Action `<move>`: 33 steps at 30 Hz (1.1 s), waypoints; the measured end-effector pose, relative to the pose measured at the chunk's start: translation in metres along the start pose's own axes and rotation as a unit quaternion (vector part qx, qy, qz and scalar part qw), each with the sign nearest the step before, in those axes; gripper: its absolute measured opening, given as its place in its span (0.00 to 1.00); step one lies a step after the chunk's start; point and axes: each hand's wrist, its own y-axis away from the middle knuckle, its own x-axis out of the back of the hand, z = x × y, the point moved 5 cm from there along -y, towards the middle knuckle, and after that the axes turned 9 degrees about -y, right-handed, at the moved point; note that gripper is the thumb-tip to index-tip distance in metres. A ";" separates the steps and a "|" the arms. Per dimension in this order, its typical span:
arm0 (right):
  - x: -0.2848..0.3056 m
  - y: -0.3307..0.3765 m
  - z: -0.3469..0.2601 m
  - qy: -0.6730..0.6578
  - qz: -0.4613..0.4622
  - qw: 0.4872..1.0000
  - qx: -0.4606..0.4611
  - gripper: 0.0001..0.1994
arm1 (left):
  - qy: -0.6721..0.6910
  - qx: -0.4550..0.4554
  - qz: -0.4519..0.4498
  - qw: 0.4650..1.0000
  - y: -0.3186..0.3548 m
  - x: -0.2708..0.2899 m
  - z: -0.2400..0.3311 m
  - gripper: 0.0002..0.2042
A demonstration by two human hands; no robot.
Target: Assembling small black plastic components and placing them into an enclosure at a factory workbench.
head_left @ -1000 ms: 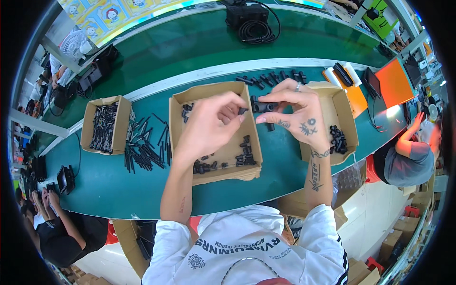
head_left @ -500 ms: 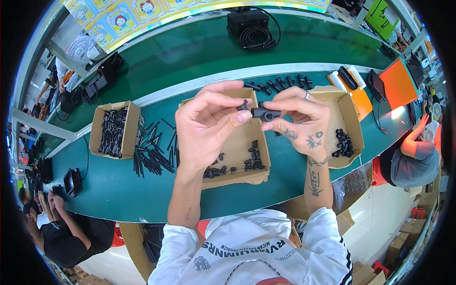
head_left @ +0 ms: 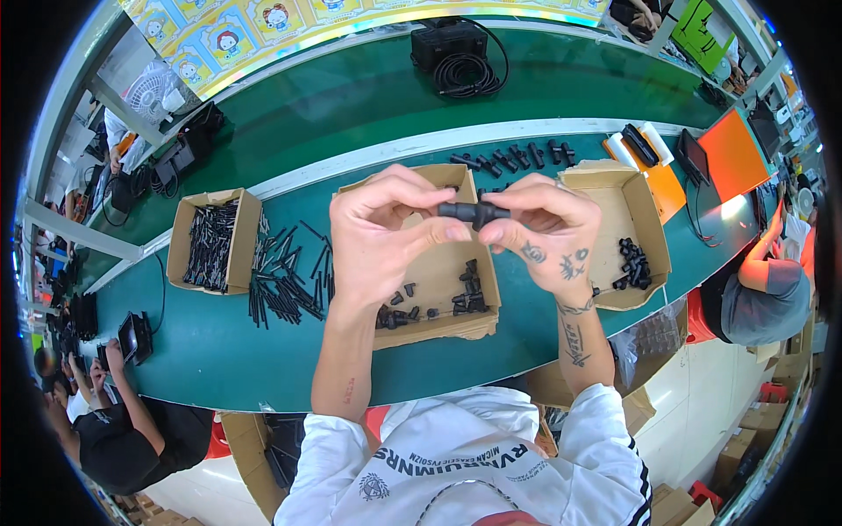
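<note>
Over the middle cardboard box (head_left: 438, 276), a black T-shaped tube fitting (head_left: 476, 214) lies level between my hands. My left hand (head_left: 375, 232) pinches its left end with thumb and fingertips. My right hand (head_left: 559, 235) pinches the other end the same way. Fingertips hide both ends of the fitting, including any small piece on the left one. Small black parts (head_left: 471, 294) lie in the middle box. More black fittings (head_left: 522, 158) stand in a row behind the hands.
A box (head_left: 246, 241) of thin black rods stands left, with loose rods (head_left: 285, 285) beside it. The right box (head_left: 605, 197) holds a pile of black parts (head_left: 633, 263). A coiled cable (head_left: 465, 76) lies at the back. Other people (head_left: 145, 438) sit on both sides.
The small black piece that my left fingertips held at the fitting's left end is no longer visible. The fitting has turned, its round side opening now out of sight. Both hands stay close together.
</note>
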 end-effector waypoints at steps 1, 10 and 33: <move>-0.002 0.001 0.004 -0.051 0.005 0.997 -0.056 0.11 | -0.006 -0.007 -0.024 1.000 0.001 -0.002 -0.001 0.15; 0.001 -0.001 0.026 -0.112 0.022 0.965 -0.238 0.10 | -0.160 -0.009 0.012 0.987 0.002 -0.001 0.001 0.13; -0.054 0.054 0.115 0.611 -0.503 0.594 -0.147 0.08 | -0.084 0.080 0.080 0.990 0.000 0.014 0.002 0.12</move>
